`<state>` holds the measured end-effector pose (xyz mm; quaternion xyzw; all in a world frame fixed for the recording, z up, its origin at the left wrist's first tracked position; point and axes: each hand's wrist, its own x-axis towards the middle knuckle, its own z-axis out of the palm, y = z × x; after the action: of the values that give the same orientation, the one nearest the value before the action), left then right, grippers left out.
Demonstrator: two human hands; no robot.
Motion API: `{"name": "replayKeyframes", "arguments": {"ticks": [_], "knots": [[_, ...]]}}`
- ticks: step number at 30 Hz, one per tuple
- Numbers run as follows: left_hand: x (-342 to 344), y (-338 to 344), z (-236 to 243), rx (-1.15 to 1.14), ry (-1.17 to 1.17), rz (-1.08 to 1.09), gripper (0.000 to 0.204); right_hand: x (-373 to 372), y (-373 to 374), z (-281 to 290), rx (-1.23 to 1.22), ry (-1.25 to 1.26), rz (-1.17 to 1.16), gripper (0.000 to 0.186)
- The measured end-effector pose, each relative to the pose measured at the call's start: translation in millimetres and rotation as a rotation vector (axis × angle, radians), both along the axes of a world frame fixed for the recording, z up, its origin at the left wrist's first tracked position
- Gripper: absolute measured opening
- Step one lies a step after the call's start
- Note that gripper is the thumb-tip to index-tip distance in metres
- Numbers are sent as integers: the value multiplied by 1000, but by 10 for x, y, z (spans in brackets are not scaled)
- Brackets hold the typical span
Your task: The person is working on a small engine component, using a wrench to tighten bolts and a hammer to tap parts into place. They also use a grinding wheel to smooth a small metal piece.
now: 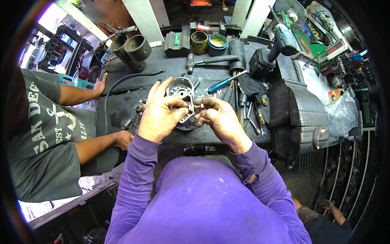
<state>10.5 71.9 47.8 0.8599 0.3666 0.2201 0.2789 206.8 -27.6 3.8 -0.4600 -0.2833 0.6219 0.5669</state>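
A round, open metal housing [181, 86] with ribs and a hub inside is held tilted over the dark workbench, directly in front of me. My left hand [156, 114] grips its left side, the thumb pressed near the rim and the fingers reaching up along the wall. At the housing's right edge, the fingertips of my right hand [221, 118] pinch a small brass-coloured piece [199, 106]. Fingers partly hide that piece, and its exact kind cannot be made out. Just left of my left hand lie loose metal parts [139, 107], with a co-worker's hand [124, 139] close to them.
Behind the housing lie a hammer [215, 60], two open grease cans [217, 42] and large metal cylinders [137, 46]. To the right are a blue screwdriver [219, 82], wrenches [263, 131], a cordless impact wrench [270, 53] and a bulky black case [298, 116]. A black hose [109, 95] curves leftward.
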Motion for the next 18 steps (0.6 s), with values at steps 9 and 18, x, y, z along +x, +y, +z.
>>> {"name": "replayKeyframes", "arguments": {"ticks": [9,18], "knots": [[0,-4,-24,5,5,8,23,5,12,-5,-27,151,-23,32],[1,-12,-7,5,19,3,23,-12,-4,9,-17,80,-31,32]]}}
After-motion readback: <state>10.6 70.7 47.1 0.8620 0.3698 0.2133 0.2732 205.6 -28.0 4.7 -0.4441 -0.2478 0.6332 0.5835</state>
